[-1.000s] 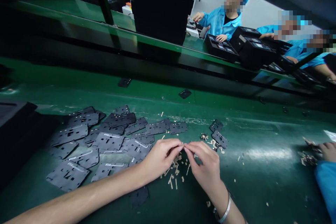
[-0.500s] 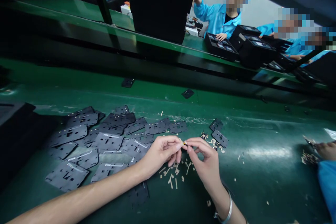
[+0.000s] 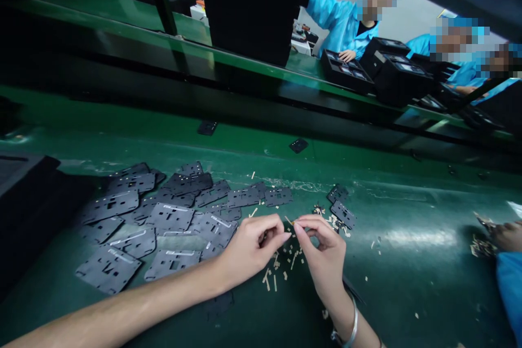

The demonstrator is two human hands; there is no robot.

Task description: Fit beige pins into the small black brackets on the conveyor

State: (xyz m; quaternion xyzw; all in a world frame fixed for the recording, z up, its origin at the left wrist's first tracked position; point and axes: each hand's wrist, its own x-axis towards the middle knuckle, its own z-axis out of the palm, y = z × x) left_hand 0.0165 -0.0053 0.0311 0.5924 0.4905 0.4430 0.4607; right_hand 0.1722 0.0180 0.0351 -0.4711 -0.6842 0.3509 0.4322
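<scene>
My right hand (image 3: 324,247) pinches a small thin tan-and-dark strip (image 3: 289,221) between thumb and fingertips. Just left of it, my left hand (image 3: 261,244) is curled closed, thumb near the fingers; whatever it may hold is hidden. Below and around both hands, small tan paper-like scraps (image 3: 275,283) lie scattered on the green table (image 3: 391,293). Left of my hands spreads a loose heap of thin dark plates (image 3: 173,217) with cut-outs, several carrying a pale strip. Two similar plates (image 3: 343,214) rest beyond my right hand, beside a small pile of scraps.
A black box (image 3: 28,185) stands at the left edge. Dark plates (image 3: 299,145) sit on the green strip farther back. Across a raised ledge, co-workers in blue (image 3: 334,16) handle black trays (image 3: 346,73) near a tall black stack (image 3: 248,16). Another person's hand (image 3: 505,235) is at right.
My hands have separated slightly; the strip now shows in my right fingertips, free of the left. The co-worker's raised hand has moved onto the black stack. The view has shifted a little.
</scene>
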